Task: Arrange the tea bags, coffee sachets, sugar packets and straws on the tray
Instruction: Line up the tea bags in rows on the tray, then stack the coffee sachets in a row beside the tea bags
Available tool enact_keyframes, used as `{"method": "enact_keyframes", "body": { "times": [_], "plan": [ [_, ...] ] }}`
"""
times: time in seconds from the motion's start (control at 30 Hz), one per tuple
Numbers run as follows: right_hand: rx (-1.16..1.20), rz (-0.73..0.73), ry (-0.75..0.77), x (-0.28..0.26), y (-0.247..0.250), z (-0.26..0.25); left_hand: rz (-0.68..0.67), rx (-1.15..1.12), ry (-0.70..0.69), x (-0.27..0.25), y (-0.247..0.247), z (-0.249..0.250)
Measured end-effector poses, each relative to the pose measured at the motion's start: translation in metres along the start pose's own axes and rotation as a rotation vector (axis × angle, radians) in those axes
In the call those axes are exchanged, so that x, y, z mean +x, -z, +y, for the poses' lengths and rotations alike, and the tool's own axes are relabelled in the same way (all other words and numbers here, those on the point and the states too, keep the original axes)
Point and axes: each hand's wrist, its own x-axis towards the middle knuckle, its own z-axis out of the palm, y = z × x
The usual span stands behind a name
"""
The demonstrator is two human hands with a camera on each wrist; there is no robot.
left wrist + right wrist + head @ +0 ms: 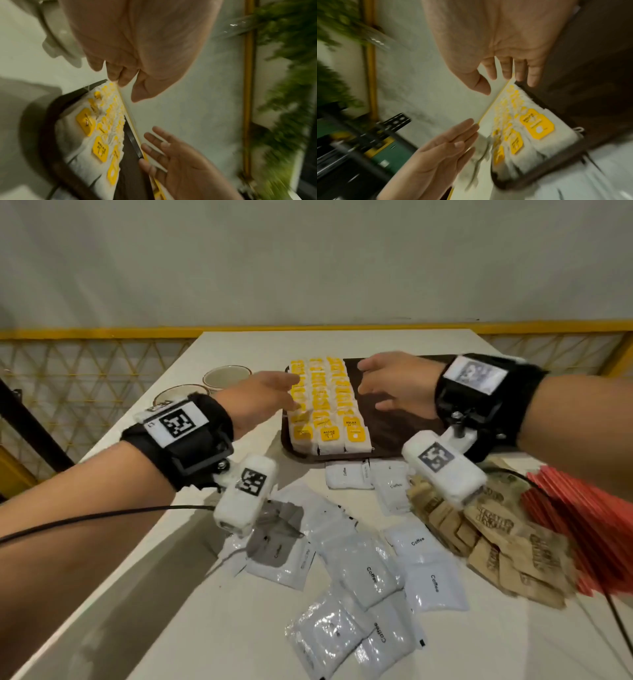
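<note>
**Hands flanking the tea bag rows on the tray**

A dark brown tray sits on a white table. Three rows of tea bags with yellow tags fill the tray's left part; the right part of the tray floor is bare.

The left hand is at the left side of the tea bag block. Its fingers are extended and held close together, and they reach the leftmost row; whether they press on it cannot be told. The hand holds nothing.

The right hand is at the right side of the block, above the bare tray floor. Its fingers are extended and slightly spread, tips toward the rightmost row. It holds nothing. The two palms face each other across the rows.

On the table in front of the tray:
- White coffee sachets lie scattered, several overlapping.
- Brown sugar packets form a loose heap to the right of the sachets.
- Red straws lie at the right edge, partly under the sugar heap.

Two pale cups stand on the table to the left of the tray.
</note>
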Motion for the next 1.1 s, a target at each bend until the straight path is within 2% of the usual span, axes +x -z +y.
{"method": "enact_keyframes", "body": {
  "times": [0.07,0.13,0.2,0.3,0.43,0.53,0.6,0.73,0.9,0.97,1.1],
  "plan": [
    [-0.083,-0.129,0.115,-0.043,0.003,-0.007,-0.149,0.081,-0.137,-0.030,0.005,0.004],
    [-0.392,-0.322,0.214,-0.087,0.001,-0.005,-0.366,0.263,-0.244,-0.063,0.003,0.007],
    [-0.765,-0.496,0.187,-0.121,-0.004,0.004,-0.529,0.497,-0.318,-0.089,-0.005,0.007],
    [-1.174,-0.592,0.224,-0.142,-0.016,0.027,-0.606,0.694,-0.436,-0.110,-0.025,0.008],
    [-1.218,-0.513,0.265,-0.137,-0.028,0.036,-0.612,0.946,-0.504,-0.114,-0.050,0.016],
    [-1.124,-0.512,0.287,-0.123,-0.030,0.033,-0.609,1.049,-0.469,-0.113,-0.064,0.015],
    [-1.101,-0.514,0.296,-0.114,-0.031,0.029,-0.561,1.062,-0.450,-0.108,-0.069,0.012],
    [-1.073,-0.474,0.342,-0.101,-0.035,0.025,-0.495,0.899,-0.411,-0.094,-0.066,0.005],
    [-1.050,-0.323,0.404,-0.087,-0.030,0.018,-0.445,0.719,-0.344,-0.082,-0.060,-0.002],
    [-1.021,-0.235,0.402,-0.082,-0.024,0.013,-0.410,0.649,-0.324,-0.078,-0.054,-0.002],
    [-0.912,0.044,0.362,-0.082,-0.002,-0.002,-0.284,0.491,-0.285,-0.067,-0.038,-0.006]
  ]
}}
